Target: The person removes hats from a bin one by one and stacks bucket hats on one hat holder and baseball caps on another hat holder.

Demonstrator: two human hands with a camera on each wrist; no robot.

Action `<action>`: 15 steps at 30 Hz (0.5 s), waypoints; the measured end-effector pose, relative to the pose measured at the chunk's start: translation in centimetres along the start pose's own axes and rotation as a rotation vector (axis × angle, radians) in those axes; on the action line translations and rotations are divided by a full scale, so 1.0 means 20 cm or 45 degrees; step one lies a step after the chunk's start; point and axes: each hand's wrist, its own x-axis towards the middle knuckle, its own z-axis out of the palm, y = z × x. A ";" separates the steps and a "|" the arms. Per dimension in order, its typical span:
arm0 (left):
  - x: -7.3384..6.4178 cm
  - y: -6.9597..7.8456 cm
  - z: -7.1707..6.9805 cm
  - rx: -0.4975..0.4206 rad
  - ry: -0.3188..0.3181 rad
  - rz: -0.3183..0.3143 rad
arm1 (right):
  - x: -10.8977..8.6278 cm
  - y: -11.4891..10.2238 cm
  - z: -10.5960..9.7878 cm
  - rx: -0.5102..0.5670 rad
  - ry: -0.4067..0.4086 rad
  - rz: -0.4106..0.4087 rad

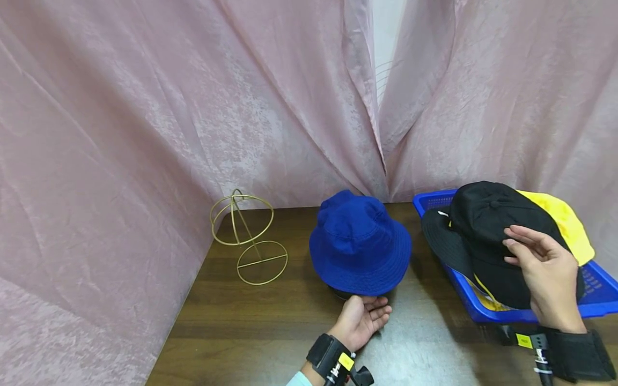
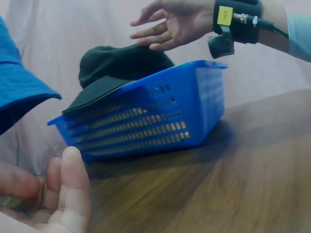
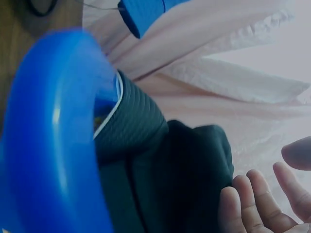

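A blue bucket hat [image 1: 356,244] sits crown up on the table, raised on a support mostly hidden beneath it; a dark edge shows under the brim. My left hand [image 1: 362,324] is just in front of that brim, palm turned up, fingers relaxed and holding nothing. To the right, a black cap [image 1: 497,236] lies on top of a blue basket [image 1: 475,308], its visor over the left rim. Above the cap hovers my right hand [image 1: 547,273], fingers loosely bent with nothing between them. In the right wrist view its fingertips [image 3: 231,204] are close to the cap; contact cannot be told.
A gold wire hat stand [image 1: 260,260] with two rings stands bare at the table's back left. Yellow fabric [image 1: 560,217] shows behind the black cap in the basket. A pink curtain [image 1: 289,107] hangs along the back and left of the wooden table [image 1: 232,332].
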 end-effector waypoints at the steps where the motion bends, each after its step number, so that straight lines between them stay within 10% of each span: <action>1: 0.00 -0.01 0.02 0.001 -0.003 0.001 | 0.01 0.00 -0.01 -0.020 0.024 0.013; 15: 0.06 -0.18 0.31 0.086 -0.054 -0.065 | 0.09 0.05 -0.12 0.241 0.343 0.121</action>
